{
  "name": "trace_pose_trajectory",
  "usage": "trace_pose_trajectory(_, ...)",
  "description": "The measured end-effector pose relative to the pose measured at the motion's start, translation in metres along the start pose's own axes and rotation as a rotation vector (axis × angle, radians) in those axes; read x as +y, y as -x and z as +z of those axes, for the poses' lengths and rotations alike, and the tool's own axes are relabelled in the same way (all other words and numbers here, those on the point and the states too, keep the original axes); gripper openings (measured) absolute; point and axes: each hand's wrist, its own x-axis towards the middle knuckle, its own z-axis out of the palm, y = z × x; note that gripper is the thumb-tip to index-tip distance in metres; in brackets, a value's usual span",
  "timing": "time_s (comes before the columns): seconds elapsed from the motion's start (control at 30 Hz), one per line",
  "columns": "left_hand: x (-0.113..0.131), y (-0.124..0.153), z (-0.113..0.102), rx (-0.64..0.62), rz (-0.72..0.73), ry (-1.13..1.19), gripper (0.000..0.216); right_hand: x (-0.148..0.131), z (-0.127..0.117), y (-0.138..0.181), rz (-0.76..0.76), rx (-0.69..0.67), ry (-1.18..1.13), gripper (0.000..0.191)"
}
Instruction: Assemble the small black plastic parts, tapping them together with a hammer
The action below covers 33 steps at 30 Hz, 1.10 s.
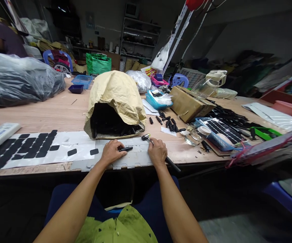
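Note:
My left hand (112, 152) is closed on a slim black handle-like piece (126, 149), which lies close above the pale work surface and points right. My right hand (157, 151) grips a small hammer (146, 137); its metal head sticks out beyond my fingers, and its black handle runs out below the hand toward the table edge. Both hands rest over a grey-white board (133, 159) at the front of the table. Just behind them lies a tan sack (118, 87), its mouth facing me, with dark pieces inside that I cannot make out.
To the left are a sheet of black stickers (37, 146) and a white scale-like device (1, 135). Several loose black pieces (171, 125) lie right of the sack, near a cardboard box (188, 103) and a blue basket (216, 136). A person (8, 37) sits at far left.

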Motion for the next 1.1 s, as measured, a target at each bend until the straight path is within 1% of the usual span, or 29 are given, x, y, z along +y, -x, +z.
trace_pose_trajectory(0.2,-0.003,0.001,-0.001,-0.016,0.035,0.005,0.015,0.000,0.000,0.000,0.020,-0.004,0.019,0.028)
trace_pose_trajectory(0.33,-0.008,-0.003,0.000,-0.022,0.071,0.031,0.022,-0.001,0.000,0.000,0.020,-0.022,0.031,0.029)
trace_pose_trajectory(0.43,-0.001,0.006,-0.004,-0.018,0.121,0.172,0.027,-0.002,-0.001,0.000,0.022,-0.028,0.036,0.029)
trace_pose_trajectory(0.5,0.011,0.025,-0.007,-0.037,0.176,0.315,0.031,-0.002,-0.002,0.000,0.018,-0.027,0.038,0.029)
trace_pose_trajectory(0.57,0.025,0.053,-0.005,-0.137,0.254,0.397,0.033,-0.002,-0.002,-0.001,0.008,-0.025,0.039,0.029)
trace_pose_trajectory(0.63,0.034,0.084,0.004,-0.329,0.348,0.361,0.033,-0.001,-0.002,-0.001,0.001,-0.022,0.040,0.029)
trace_pose_trajectory(0.67,0.033,0.098,0.012,-0.418,0.366,0.323,0.033,-0.001,-0.001,-0.001,-0.001,-0.022,0.041,0.029)
trace_pose_trajectory(0.7,0.029,0.109,0.022,-0.484,0.346,0.282,0.033,-0.001,-0.001,-0.001,-0.003,-0.022,0.042,0.030)
trace_pose_trajectory(0.73,0.022,0.118,0.034,-0.526,0.284,0.244,0.034,-0.001,-0.001,-0.001,-0.004,-0.024,0.044,0.030)
trace_pose_trajectory(0.77,0.011,0.125,0.046,-0.542,0.175,0.214,0.035,-0.001,-0.001,-0.001,-0.005,-0.027,0.045,0.030)
trace_pose_trajectory(0.87,-0.032,0.133,0.081,-0.543,-0.245,0.126,0.037,-0.002,-0.002,0.000,-0.002,-0.030,0.048,0.029)
trace_pose_trajectory(0.93,-0.058,0.132,0.097,-0.531,-0.425,0.100,0.042,-0.002,-0.002,0.000,-0.003,-0.026,0.047,0.029)
trace_pose_trajectory(1.0,-0.073,0.131,0.105,-0.501,-0.491,0.084,0.048,-0.001,-0.002,0.000,-0.007,-0.021,0.044,0.029)
trace_pose_trajectory(1.03,-0.076,0.130,0.106,-0.492,-0.496,0.077,0.050,-0.001,-0.001,0.000,-0.007,-0.019,0.043,0.029)
trace_pose_trajectory(1.1,-0.070,0.130,0.104,-0.506,-0.468,0.073,0.055,-0.001,-0.001,0.000,-0.009,-0.014,0.041,0.029)
